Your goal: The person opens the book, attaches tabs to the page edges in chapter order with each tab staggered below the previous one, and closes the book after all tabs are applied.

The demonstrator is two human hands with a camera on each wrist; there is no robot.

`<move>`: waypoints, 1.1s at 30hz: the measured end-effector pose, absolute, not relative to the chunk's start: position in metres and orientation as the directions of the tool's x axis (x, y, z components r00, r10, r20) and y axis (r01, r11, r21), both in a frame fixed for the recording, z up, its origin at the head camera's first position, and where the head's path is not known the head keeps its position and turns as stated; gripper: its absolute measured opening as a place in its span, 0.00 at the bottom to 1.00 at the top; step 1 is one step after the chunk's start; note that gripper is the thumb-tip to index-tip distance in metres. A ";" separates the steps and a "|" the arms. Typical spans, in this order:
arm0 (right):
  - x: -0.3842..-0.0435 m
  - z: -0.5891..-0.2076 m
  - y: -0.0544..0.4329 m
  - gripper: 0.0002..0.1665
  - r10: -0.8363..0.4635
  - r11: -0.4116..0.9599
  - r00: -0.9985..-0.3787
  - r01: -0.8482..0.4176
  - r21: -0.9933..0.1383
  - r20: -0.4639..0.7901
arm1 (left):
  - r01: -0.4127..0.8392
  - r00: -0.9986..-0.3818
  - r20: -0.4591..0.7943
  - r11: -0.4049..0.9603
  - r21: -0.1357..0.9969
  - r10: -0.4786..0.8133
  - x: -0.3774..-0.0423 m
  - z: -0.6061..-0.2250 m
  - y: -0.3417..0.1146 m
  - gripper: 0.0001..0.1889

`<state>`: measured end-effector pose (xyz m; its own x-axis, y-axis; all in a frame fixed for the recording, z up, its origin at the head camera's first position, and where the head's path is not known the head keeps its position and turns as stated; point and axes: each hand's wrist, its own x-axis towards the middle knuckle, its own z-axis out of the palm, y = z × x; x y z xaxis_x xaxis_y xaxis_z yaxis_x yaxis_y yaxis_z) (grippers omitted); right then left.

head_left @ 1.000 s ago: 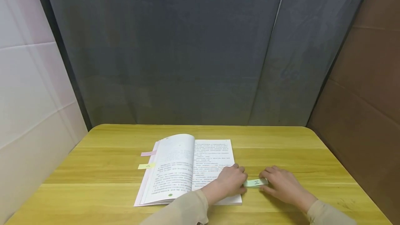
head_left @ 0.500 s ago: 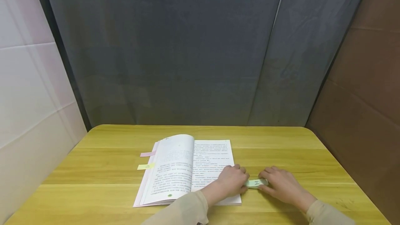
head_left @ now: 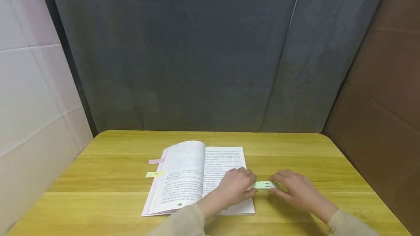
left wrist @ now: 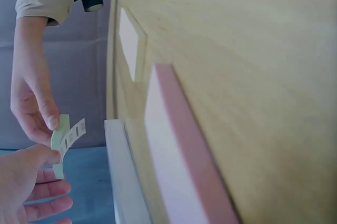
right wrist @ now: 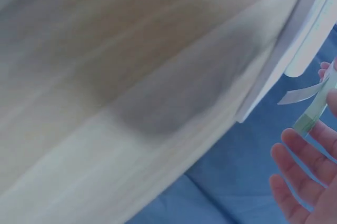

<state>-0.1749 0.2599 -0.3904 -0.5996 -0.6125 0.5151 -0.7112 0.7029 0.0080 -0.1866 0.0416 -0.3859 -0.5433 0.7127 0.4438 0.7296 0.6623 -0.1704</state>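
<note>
In the head view, my left hand (head_left: 234, 185) is above the right page of an open book (head_left: 185, 170). It pinches the left end of a pale green pad of sticky tabs (head_left: 262, 185), just past the page's edge. My right hand (head_left: 295, 189) pinches the pad's other end between thumb and fingers. The left wrist view shows a printed slip (left wrist: 76, 132) curling away from the green pad, by the left thumb (left wrist: 47, 155). The same loose slip (right wrist: 300, 95) sticks out in the right wrist view. Pad and hands are held above the table.
A pink tab (head_left: 156, 161) and a yellow tab (head_left: 154, 174) stick out from the book's left side. The left wrist view has a pink-sided block (left wrist: 181, 150) and a cream block (left wrist: 132, 45) on the wooden table (head_left: 105, 181).
Both hands have risen a little from the table with the green pad. The left hand has shifted slightly left, and more of the pad shows between the hands. The book stays put.
</note>
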 end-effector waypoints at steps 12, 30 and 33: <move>-0.165 -0.371 0.240 0.13 -0.625 0.670 -0.551 -0.743 0.017 0.553 | 0.732 -0.526 0.507 0.667 -0.140 0.683 -0.171 -0.375 0.016 0.09; -0.156 -0.359 0.211 0.09 -0.599 0.574 -0.485 -0.815 -0.081 0.637 | 0.761 -0.445 0.582 0.630 -0.155 0.680 -0.157 -0.373 -0.006 0.10; -0.155 -0.359 0.209 0.08 -0.584 0.587 -0.495 -0.805 -0.087 0.643 | 0.757 -0.442 0.591 0.634 -0.159 0.675 -0.156 -0.374 -0.007 0.10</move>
